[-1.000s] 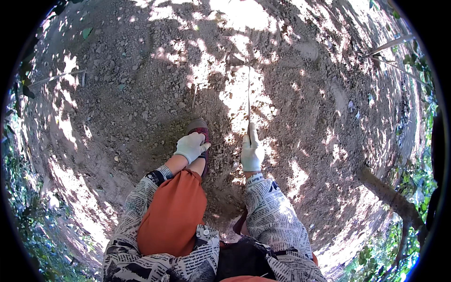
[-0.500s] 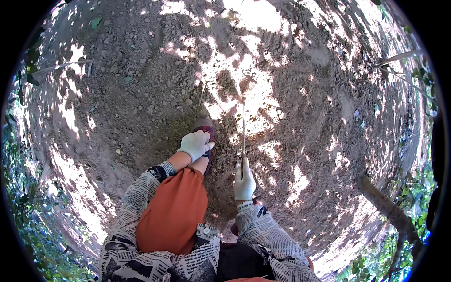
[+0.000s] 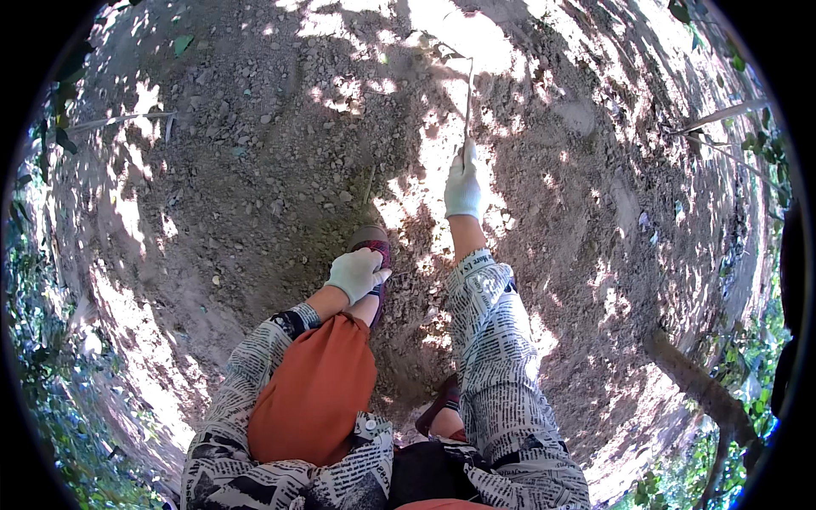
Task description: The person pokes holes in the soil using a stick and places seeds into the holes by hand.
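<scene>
My right hand (image 3: 464,185), in a white glove, is stretched far forward over the bare ground and grips the lower end of a thin stem (image 3: 468,98) that rises to a small leafy top in a bright sun patch. In a matching white glove, my left hand (image 3: 357,274) rests fisted on my orange-clad knee (image 3: 316,395), just above my dark red sandal (image 3: 374,246). Both forearms wear black-and-white patterned sleeves.
Stony, dappled dirt (image 3: 255,170) spreads all around. A thick brown branch or root (image 3: 701,395) lies at lower right. Thin pale stalks (image 3: 718,115) cross the upper right. Green plants (image 3: 51,408) edge the left and lower right. My other sandal (image 3: 438,406) shows near my body.
My right arm has reached forward, away from my body, and the hand now sits much farther out along the thin stem. My left hand has stayed on the knee.
</scene>
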Available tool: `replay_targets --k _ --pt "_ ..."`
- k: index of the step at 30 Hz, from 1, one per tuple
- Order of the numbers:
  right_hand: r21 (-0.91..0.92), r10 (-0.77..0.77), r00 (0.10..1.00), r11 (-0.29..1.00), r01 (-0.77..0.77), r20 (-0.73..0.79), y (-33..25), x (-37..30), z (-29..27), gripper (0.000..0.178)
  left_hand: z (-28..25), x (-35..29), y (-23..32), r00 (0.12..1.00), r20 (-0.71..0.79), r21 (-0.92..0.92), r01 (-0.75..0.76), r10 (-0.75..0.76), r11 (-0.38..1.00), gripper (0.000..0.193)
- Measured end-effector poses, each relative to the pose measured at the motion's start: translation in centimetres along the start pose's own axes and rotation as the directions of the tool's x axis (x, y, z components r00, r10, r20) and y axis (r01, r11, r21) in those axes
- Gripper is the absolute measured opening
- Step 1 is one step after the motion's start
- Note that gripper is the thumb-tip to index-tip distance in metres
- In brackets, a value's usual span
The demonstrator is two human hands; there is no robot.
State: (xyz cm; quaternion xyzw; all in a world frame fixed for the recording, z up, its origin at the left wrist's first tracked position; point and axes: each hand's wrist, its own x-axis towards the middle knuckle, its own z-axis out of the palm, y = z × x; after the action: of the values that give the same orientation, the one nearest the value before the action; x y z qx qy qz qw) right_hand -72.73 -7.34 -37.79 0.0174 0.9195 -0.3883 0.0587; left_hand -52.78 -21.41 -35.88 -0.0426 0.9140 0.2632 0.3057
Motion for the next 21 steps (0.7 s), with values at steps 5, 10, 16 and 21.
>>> replay_targets --k 5,10,16,21 --pt "-0.278 0.142 0.937 0.959 -0.051 0.319 -4.2 -2.5 -0.9 0.049 0.4 -0.8 -0.9 1.0 -0.017 -0.032 0.013 -0.013 0.999 0.033" --pt "-0.324 0.027 0.922 0.94 0.109 0.387 -0.2 -15.7 -1.8 0.054 -0.3 -0.7 -0.7 1.0 0.002 0.0 0.018 -0.018 1.0 0.034" --pt "-0.346 0.001 0.921 0.927 0.146 0.39 2.3 -23.3 -5.3 0.053 0.0 -0.5 -1.0 1.0 -0.008 -0.018 -0.022 0.022 1.0 0.036" --pt "-0.294 -0.217 0.952 0.916 0.275 0.216 0.7 -16.1 -1.4 0.05 -0.1 -0.8 -0.8 1.0 -0.001 -0.03 0.026 -0.026 0.999 0.035"
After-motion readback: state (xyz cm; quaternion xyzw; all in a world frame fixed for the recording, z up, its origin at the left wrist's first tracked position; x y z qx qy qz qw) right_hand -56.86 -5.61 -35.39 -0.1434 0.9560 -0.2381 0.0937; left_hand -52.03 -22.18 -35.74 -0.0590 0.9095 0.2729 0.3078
